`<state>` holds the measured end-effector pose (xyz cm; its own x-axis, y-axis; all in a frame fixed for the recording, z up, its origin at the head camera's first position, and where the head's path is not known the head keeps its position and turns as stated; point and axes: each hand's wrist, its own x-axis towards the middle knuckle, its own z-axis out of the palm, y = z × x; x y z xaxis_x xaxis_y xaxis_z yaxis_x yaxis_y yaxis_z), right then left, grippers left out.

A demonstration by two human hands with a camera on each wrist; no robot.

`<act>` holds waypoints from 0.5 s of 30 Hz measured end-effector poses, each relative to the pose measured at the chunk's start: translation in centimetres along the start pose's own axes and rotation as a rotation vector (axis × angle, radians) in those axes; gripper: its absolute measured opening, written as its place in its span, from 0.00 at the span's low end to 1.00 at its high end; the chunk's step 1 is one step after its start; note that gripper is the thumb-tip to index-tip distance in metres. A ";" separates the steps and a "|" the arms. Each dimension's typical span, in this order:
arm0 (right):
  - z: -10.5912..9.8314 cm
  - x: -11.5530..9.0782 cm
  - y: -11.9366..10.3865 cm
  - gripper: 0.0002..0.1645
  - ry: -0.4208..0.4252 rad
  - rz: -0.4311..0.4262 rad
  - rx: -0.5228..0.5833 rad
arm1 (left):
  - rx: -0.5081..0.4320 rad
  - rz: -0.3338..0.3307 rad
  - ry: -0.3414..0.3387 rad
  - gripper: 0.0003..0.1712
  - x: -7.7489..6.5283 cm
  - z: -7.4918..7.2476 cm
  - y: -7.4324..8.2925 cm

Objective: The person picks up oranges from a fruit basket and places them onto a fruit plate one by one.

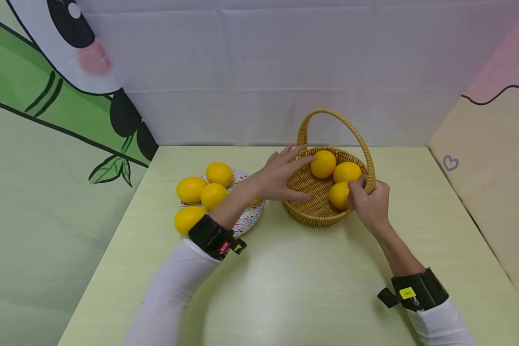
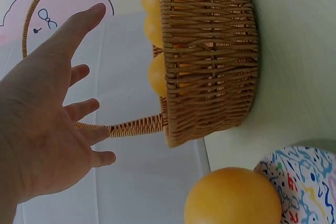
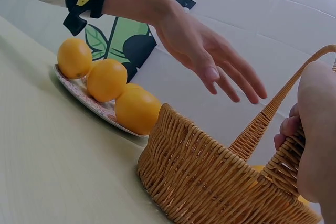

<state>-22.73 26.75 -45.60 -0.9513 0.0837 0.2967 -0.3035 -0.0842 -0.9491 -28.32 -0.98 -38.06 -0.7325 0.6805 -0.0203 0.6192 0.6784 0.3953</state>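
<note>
A wicker basket (image 1: pixel 304 185) with a tall arched handle (image 1: pixel 346 122) stands on the table, holding three round yellow-orange fruits (image 1: pixel 323 164) toward its back and right. My right hand (image 1: pixel 372 204) grips the base of the handle at the basket's right side; its curled fingers (image 3: pixel 287 128) show in the right wrist view. Over the basket's left rim hovers my left hand (image 1: pixel 281 175), fingers spread, holding nothing. In the left wrist view that hand (image 2: pixel 47 124) is apart from the basket (image 2: pixel 210 56). Behind its forearm, several similar fruits (image 1: pixel 214 196) lie on a patterned plate (image 1: pixel 253 218).
The pale wooden table (image 1: pixel 285 288) spreads in front of the basket and plate. A light printed cloth (image 1: pixel 259 72) hangs behind the table's back edge, with more printed cloth (image 1: pixel 493 168) along the right side. Black bands (image 1: pixel 214 238) with small cameras circle both wrists.
</note>
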 end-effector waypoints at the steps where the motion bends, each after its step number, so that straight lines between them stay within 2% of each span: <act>1: -0.1 0.1 0.0 0.27 -0.002 -0.001 0.002 | 0.001 0.003 -0.009 0.59 0.6 0.2 0.2; 8: -0.7 1.1 0.5 0.27 -0.013 0.001 -0.014 | -0.007 0.077 -0.073 0.57 4.4 1.8 1.7; 15: -1.1 2.0 0.9 0.28 -0.034 0.001 -0.026 | -0.046 0.098 -0.159 0.54 7.3 3.3 3.0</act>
<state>-24.83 27.93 -46.04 -0.9532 0.0495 0.2984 -0.3010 -0.0583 -0.9518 -30.90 6.95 -40.06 -0.6135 0.7800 -0.1230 0.6691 0.5962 0.4437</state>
